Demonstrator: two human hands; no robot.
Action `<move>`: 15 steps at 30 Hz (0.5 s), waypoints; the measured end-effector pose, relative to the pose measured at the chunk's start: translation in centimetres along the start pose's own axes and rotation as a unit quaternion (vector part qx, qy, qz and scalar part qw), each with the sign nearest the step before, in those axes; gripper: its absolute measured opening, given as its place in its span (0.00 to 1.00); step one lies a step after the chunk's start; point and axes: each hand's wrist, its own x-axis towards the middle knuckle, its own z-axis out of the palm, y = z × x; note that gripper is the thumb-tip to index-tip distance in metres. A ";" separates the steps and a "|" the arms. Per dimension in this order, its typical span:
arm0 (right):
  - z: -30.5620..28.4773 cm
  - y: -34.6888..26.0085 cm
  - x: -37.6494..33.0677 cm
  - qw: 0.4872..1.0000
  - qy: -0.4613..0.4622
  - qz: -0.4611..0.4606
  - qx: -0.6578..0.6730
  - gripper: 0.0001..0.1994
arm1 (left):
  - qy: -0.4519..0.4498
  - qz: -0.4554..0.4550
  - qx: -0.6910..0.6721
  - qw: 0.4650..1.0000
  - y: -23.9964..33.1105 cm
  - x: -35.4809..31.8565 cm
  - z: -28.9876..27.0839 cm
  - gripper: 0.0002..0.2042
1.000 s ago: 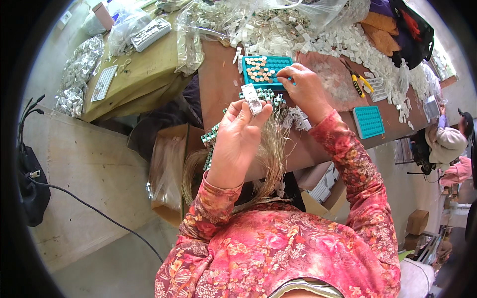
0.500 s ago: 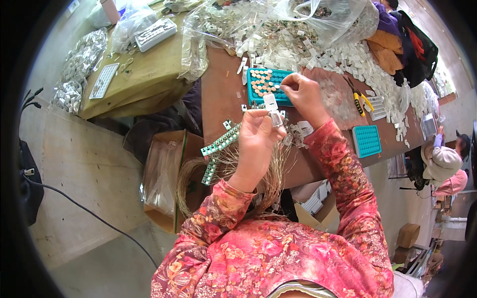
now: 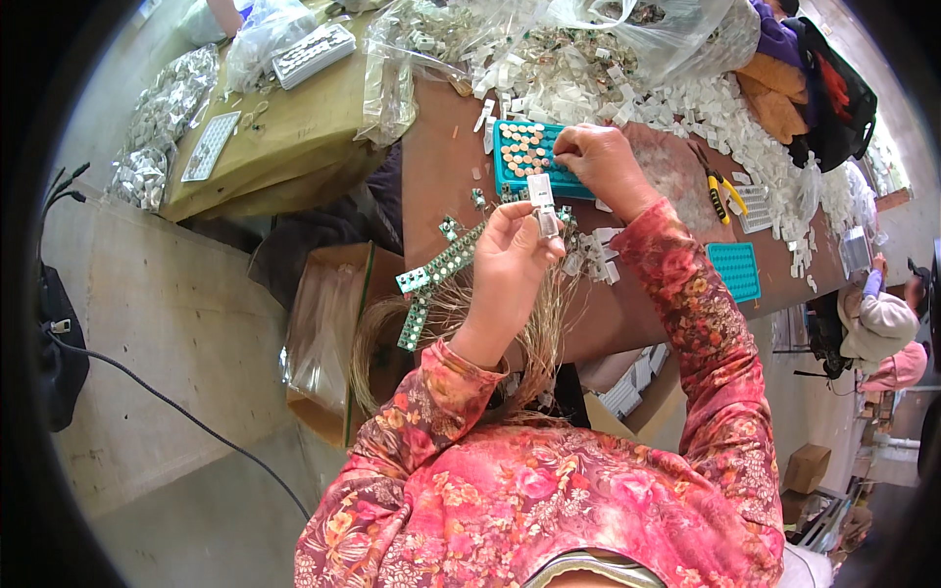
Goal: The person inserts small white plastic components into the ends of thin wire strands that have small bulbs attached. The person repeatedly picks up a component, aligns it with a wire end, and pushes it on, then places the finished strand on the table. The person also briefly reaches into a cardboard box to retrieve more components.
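Between the thumb and fingers of my left hand (image 3: 510, 269) is a small white plastic case (image 3: 541, 192), its flap unfolded upward and a clearer part below. My right hand (image 3: 606, 165) reaches over the right side of a teal tray (image 3: 573, 186), thumb and fingertips pinched together near its surface. Whatever those fingertips hold is hidden. Round copper-coloured discs (image 3: 522, 147) fill much of the tray's left part. Strips of green circuit board (image 3: 443, 265) lie left of my left hand, beside a bundle of thin pale wires (image 3: 551, 318).
A heap of white plastic pieces (image 3: 559, 83) covers the table's far side. Yellow-handled pliers (image 3: 720, 196) and a second teal tray (image 3: 735, 271) are at right. An open cardboard box (image 3: 358, 338) stands left below the table. Co-workers (image 3: 877, 328) are at far right.
My right hand has shifted farther over the teal tray, from its right edge. The white case in my left hand has turned more upright. The whole view has shifted slightly.
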 end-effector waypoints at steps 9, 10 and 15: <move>-3.3 -6.2 -7.3 0.977 0.008 -0.018 0.214 0.03 | 0.015 0.008 0.015 1.000 -0.1 -0.2 0.4 0.08; -2.9 -6.6 -7.4 0.986 0.039 -0.041 0.158 0.04 | 0.019 -0.002 0.024 1.000 -0.1 -0.2 0.6 0.08; -1.9 -7.2 -7.8 0.989 0.092 -0.117 0.024 0.05 | 0.016 0.009 0.040 0.999 0.1 -0.1 0.9 0.08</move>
